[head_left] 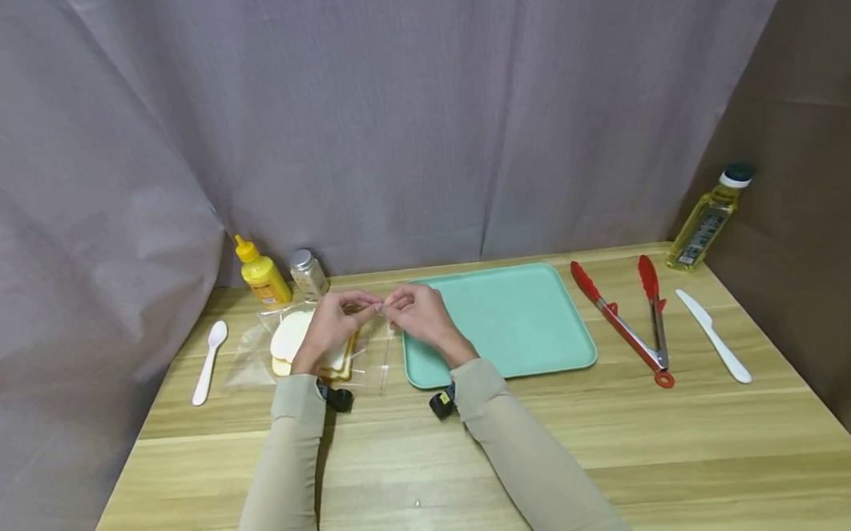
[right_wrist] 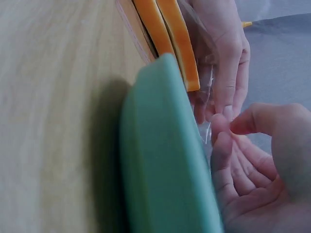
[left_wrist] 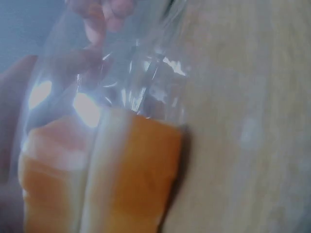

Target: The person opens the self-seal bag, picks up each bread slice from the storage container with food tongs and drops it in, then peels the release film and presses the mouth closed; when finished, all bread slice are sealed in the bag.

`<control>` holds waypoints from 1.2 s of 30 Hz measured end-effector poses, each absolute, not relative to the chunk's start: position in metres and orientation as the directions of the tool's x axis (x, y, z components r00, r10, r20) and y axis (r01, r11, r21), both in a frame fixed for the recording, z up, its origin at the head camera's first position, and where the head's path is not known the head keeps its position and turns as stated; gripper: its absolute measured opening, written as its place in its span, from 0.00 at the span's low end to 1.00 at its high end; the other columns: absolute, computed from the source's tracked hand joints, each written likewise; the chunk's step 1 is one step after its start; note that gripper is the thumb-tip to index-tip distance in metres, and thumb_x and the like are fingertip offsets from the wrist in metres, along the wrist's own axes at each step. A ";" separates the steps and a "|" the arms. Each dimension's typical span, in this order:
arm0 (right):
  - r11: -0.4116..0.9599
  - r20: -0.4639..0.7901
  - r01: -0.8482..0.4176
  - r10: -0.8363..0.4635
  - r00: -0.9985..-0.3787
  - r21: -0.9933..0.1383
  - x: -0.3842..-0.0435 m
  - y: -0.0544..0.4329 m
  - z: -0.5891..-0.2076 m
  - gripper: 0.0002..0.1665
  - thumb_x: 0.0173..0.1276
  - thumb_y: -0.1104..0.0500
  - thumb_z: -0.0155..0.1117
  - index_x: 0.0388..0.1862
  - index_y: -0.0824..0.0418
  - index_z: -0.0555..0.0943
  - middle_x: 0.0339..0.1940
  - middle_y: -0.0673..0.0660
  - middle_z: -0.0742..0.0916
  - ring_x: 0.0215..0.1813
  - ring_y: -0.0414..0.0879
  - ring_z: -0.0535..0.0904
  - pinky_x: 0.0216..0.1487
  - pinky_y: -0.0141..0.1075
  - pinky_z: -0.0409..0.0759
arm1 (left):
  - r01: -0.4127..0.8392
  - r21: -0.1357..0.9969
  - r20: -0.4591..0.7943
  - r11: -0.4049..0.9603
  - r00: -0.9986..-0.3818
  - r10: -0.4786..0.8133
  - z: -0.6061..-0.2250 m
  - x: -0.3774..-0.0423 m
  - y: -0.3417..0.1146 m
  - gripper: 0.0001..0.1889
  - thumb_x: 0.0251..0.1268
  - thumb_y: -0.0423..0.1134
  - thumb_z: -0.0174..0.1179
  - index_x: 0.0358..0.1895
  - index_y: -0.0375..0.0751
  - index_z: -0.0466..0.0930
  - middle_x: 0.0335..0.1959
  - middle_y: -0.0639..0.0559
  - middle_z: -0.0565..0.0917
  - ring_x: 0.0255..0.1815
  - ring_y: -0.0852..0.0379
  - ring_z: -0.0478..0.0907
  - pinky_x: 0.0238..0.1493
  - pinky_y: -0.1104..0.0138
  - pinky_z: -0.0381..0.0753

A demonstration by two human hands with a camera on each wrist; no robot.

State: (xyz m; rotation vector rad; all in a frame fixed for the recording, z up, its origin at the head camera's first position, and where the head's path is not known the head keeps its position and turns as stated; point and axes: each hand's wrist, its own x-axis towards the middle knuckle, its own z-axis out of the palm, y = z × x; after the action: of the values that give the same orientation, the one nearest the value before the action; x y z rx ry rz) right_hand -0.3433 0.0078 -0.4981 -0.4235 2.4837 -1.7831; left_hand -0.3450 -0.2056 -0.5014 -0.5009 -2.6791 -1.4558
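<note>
A clear plastic bag (head_left: 250,361) with slices of bread (head_left: 290,333) inside lies on the table, left of centre. Above the bread, my left hand (head_left: 331,326) pinches the bag's right-hand edge between thumb and fingers. My right hand (head_left: 423,318) pinches the same edge right beside it, fingertips nearly meeting over the tray's left rim. Through the film in the left wrist view, the brown crusts (left_wrist: 146,165) show close up. From the right wrist, thumb and forefinger (right_wrist: 252,119) press together on the thin film; the exact grip spot is tiny.
A mint-green tray (head_left: 504,325) sits right of the bag. Red-tipped tongs (head_left: 627,331), a white knife (head_left: 714,336) and an oil bottle (head_left: 705,227) stand or lie further right. At left are a white spoon (head_left: 209,363), a yellow squeeze bottle (head_left: 263,278) and a shaker jar (head_left: 308,274).
</note>
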 end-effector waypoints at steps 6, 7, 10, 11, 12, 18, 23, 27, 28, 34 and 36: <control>0.277 0.123 -0.200 -0.272 -0.955 -0.940 -0.343 0.008 -0.499 0.09 0.74 0.58 0.76 0.45 0.64 0.90 0.37 0.62 0.95 0.32 0.52 0.93 0.35 0.36 0.93 | 0.321 0.817 0.202 0.479 -0.937 0.284 -0.501 -0.344 -0.208 0.08 0.74 0.45 0.72 0.51 0.52 0.93 0.51 0.54 0.94 0.58 0.50 0.90 0.70 0.49 0.85; 0.275 0.126 -0.203 -0.274 -0.953 -0.940 -0.343 0.007 -0.499 0.10 0.73 0.58 0.77 0.45 0.65 0.90 0.36 0.63 0.94 0.32 0.53 0.93 0.34 0.37 0.93 | 0.324 0.817 0.202 0.477 -0.935 0.290 -0.501 -0.344 -0.209 0.08 0.74 0.44 0.73 0.51 0.52 0.93 0.51 0.54 0.94 0.58 0.50 0.89 0.71 0.48 0.84; 0.282 0.142 -0.222 -0.280 -0.950 -0.933 -0.342 0.007 -0.498 0.10 0.73 0.60 0.77 0.45 0.67 0.91 0.36 0.64 0.94 0.31 0.54 0.93 0.33 0.37 0.93 | 0.339 0.814 0.209 0.472 -0.929 0.307 -0.501 -0.344 -0.210 0.08 0.73 0.44 0.73 0.50 0.53 0.93 0.51 0.55 0.94 0.59 0.50 0.89 0.72 0.47 0.83; 0.286 0.146 -0.229 -0.283 -0.948 -0.930 -0.343 0.007 -0.499 0.09 0.73 0.61 0.76 0.45 0.67 0.91 0.35 0.63 0.94 0.31 0.54 0.93 0.32 0.37 0.92 | 0.341 0.813 0.210 0.473 -0.927 0.310 -0.501 -0.344 -0.210 0.07 0.73 0.44 0.73 0.50 0.53 0.93 0.51 0.55 0.94 0.59 0.50 0.88 0.72 0.47 0.82; 0.292 0.150 -0.234 -0.284 -0.947 -0.927 -0.342 0.007 -0.499 0.08 0.73 0.62 0.76 0.45 0.67 0.91 0.35 0.63 0.94 0.31 0.54 0.93 0.32 0.36 0.92 | 0.343 0.810 0.209 0.475 -0.927 0.312 -0.501 -0.344 -0.211 0.07 0.73 0.44 0.73 0.50 0.53 0.93 0.51 0.55 0.94 0.59 0.50 0.88 0.72 0.47 0.83; 0.324 0.159 -0.244 -0.267 -0.950 -0.914 -0.343 0.007 -0.500 0.05 0.73 0.61 0.76 0.44 0.62 0.92 0.35 0.58 0.95 0.32 0.51 0.93 0.33 0.34 0.91 | 0.351 0.797 0.216 0.491 -0.926 0.311 -0.501 -0.346 -0.209 0.10 0.74 0.46 0.72 0.50 0.48 0.93 0.50 0.51 0.94 0.57 0.49 0.89 0.69 0.48 0.85; 0.333 0.170 -0.255 -0.265 -0.949 -0.908 -0.345 0.010 -0.501 0.06 0.72 0.59 0.76 0.43 0.60 0.93 0.34 0.58 0.95 0.30 0.50 0.92 0.32 0.32 0.88 | 0.361 0.789 0.230 0.498 -0.924 0.306 -0.501 -0.348 -0.206 0.09 0.75 0.44 0.71 0.49 0.45 0.93 0.49 0.49 0.94 0.55 0.48 0.90 0.66 0.49 0.87; 0.329 0.175 -0.259 -0.265 -0.948 -0.908 -0.344 0.012 -0.502 0.06 0.72 0.60 0.74 0.43 0.60 0.93 0.34 0.60 0.95 0.30 0.50 0.92 0.32 0.29 0.86 | 0.352 0.789 0.222 0.504 -0.927 0.301 -0.501 -0.348 -0.204 0.09 0.76 0.44 0.70 0.49 0.45 0.93 0.48 0.50 0.94 0.54 0.49 0.90 0.66 0.50 0.87; 0.327 0.176 -0.260 -0.264 -0.948 -0.909 -0.343 0.012 -0.502 0.06 0.72 0.60 0.74 0.42 0.60 0.93 0.33 0.60 0.94 0.30 0.50 0.92 0.32 0.29 0.86 | 0.350 0.790 0.220 0.504 -0.928 0.299 -0.500 -0.348 -0.204 0.09 0.76 0.44 0.70 0.49 0.45 0.92 0.48 0.50 0.94 0.54 0.49 0.90 0.66 0.50 0.87; 0.338 0.197 -0.283 -0.267 -0.943 -0.898 -0.342 0.013 -0.502 0.05 0.71 0.60 0.73 0.41 0.59 0.93 0.30 0.57 0.94 0.29 0.46 0.90 0.32 0.29 0.85 | 0.336 0.798 0.207 0.500 -0.932 0.296 -0.501 -0.347 -0.206 0.10 0.76 0.45 0.70 0.50 0.45 0.92 0.50 0.49 0.94 0.56 0.48 0.90 0.67 0.49 0.86; 0.350 0.204 -0.289 -0.261 -0.944 -0.891 -0.341 0.016 -0.503 0.05 0.70 0.60 0.73 0.40 0.59 0.93 0.29 0.55 0.93 0.28 0.44 0.89 0.33 0.28 0.84 | 0.324 0.807 0.199 0.494 -0.936 0.290 -0.502 -0.347 -0.206 0.10 0.77 0.46 0.69 0.51 0.46 0.92 0.50 0.49 0.94 0.56 0.48 0.89 0.69 0.48 0.85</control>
State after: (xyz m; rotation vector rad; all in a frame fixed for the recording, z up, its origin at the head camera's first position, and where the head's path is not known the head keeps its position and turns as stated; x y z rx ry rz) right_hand -0.3411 0.0156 -0.5026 -0.5298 2.6018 -1.7269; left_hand -0.3469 -0.2057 -0.5021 -0.5517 -2.6834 -1.4616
